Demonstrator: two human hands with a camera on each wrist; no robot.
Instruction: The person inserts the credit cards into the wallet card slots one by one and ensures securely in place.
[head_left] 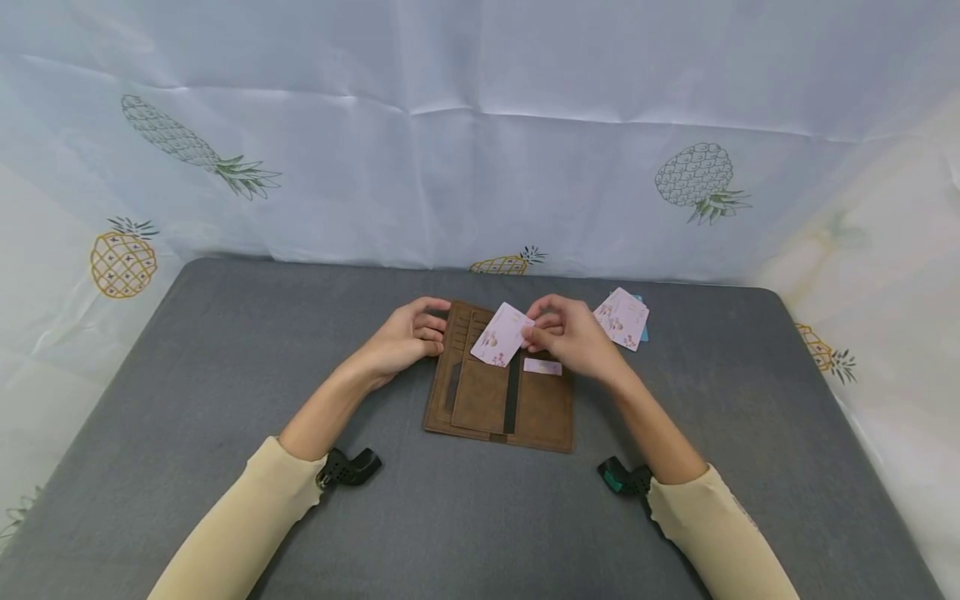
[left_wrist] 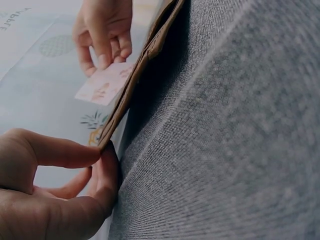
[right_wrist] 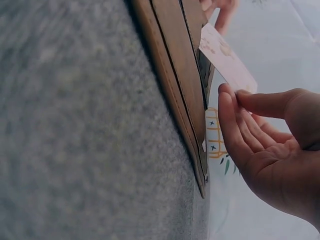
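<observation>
A brown wallet (head_left: pixel 480 400) lies spread open on the grey table, with card slots on its left side and a dark strip down the middle. At its left edge my left hand (head_left: pixel 405 337) pinches the cover between thumb and fingers, as the left wrist view shows at the wallet's edge (left_wrist: pixel 131 85). My right hand (head_left: pixel 573 337) holds a pink patterned card (head_left: pixel 498 335) by one corner, tilted over the wallet's upper middle. In the right wrist view, thumb and forefinger pinch that card (right_wrist: pixel 227 57). Another pink card (head_left: pixel 542 367) shows as a strip from the right-hand pocket.
Right of the wallet lies a small pile of pink cards (head_left: pixel 624 318) with a blue card (head_left: pixel 644 332) peeking out beneath. The grey table (head_left: pixel 480 533) ends at a white curtain (head_left: pixel 420 183) printed with pineapples, behind and at both sides.
</observation>
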